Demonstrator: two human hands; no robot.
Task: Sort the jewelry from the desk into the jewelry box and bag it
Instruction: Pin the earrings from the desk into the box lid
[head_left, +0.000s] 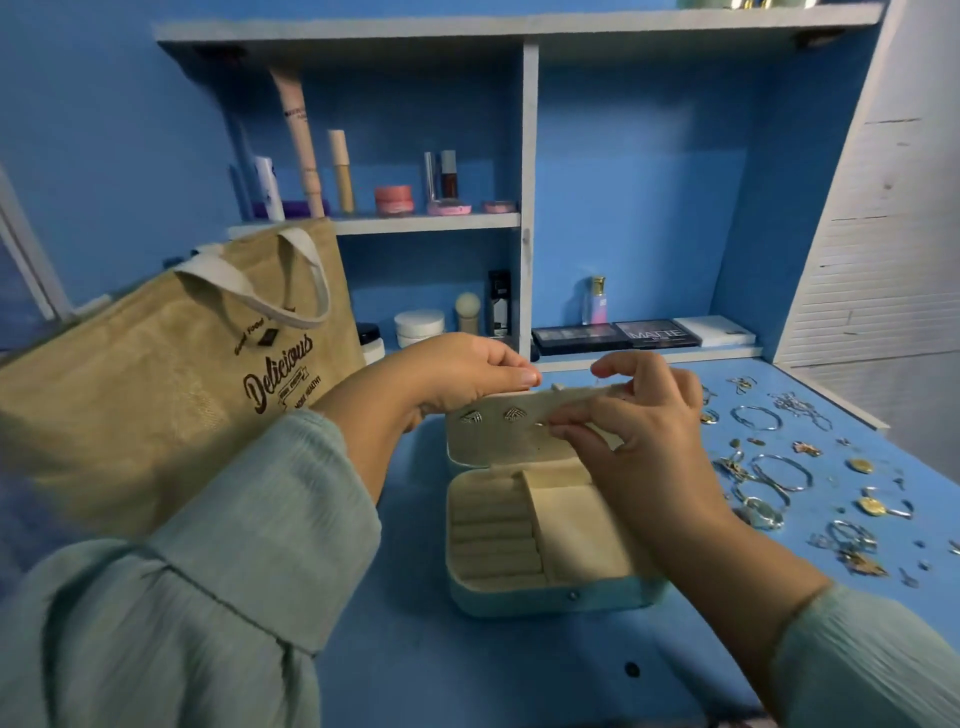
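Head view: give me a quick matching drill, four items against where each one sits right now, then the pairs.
Items:
1. jute bag
2. jewelry box
3. loose bangles and earrings
4. eyeshadow palettes

Places:
A. open on the desk, centre, below both hands
B. bottom shelf, right compartment
C. standing at the left of the desk
D. spread on the desk to the right of the box

Pairs: 1-C, 2-A, 3-D, 4-B
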